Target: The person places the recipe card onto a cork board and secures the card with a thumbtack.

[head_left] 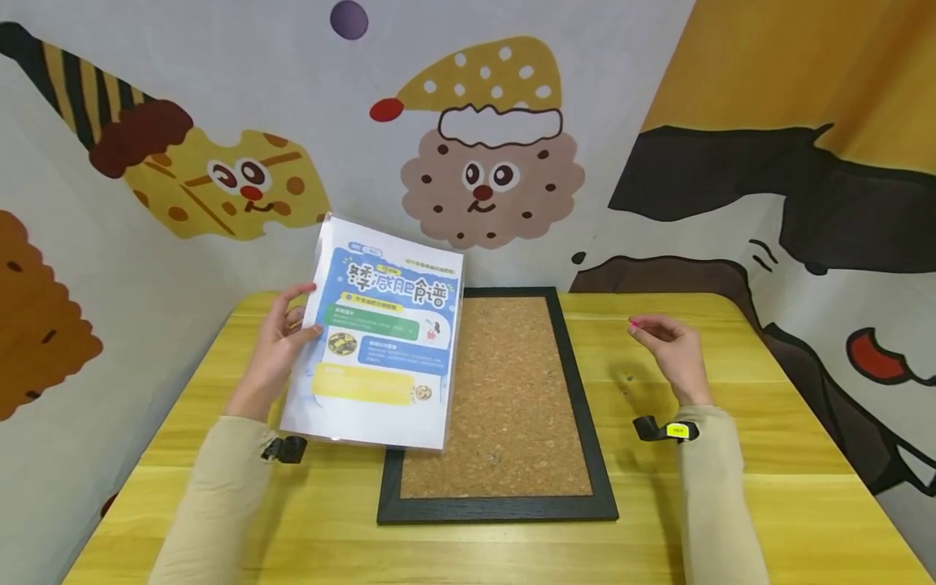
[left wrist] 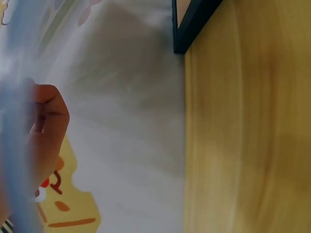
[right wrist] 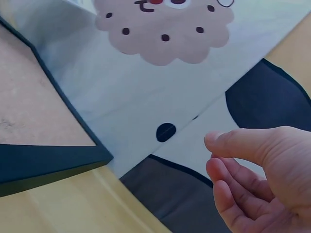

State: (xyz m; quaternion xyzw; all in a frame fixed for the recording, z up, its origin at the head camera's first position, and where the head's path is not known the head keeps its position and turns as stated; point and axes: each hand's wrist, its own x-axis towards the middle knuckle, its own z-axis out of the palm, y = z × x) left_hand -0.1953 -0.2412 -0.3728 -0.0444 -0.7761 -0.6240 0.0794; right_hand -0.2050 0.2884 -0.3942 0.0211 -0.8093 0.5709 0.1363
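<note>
Sheet (head_left: 380, 341) in clear plastic, printed in blue, green and yellow, raised above and in front of the left part of a cork board (head_left: 526, 390) with a black frame (head_left: 497, 510). Pinched at its left edge by the left hand (head_left: 281, 325), thumb over the front, other fingers bent, nothing else in hold. Long axis of the sheet running up and down, top leaning slightly right; long axis of the board running along the table (head_left: 790, 439) toward the cartoon backdrop (head_left: 351, 146). Well to the right, past the board's right edge, the right hand (head_left: 673, 353), thumb and forefinger nearly together on a small pink object (head_left: 634, 322), perhaps a pushpin. Judged most telling: the sideways gap from pink object to sheet, with the board lower down between; left hand at the sheet, right hand far off. Lower edge of the sheet touching the frame or just above it: cannot tell. Tiny pieces (head_left: 627, 378) on the table between board and right hand. Only in the head view: printed face and pink tip. From the left wrist, just a blurred edge of plastic before bent fingers. From the right wrist, loosely curled lower fingers and the frame's thickness, but no pink visible.
</note>
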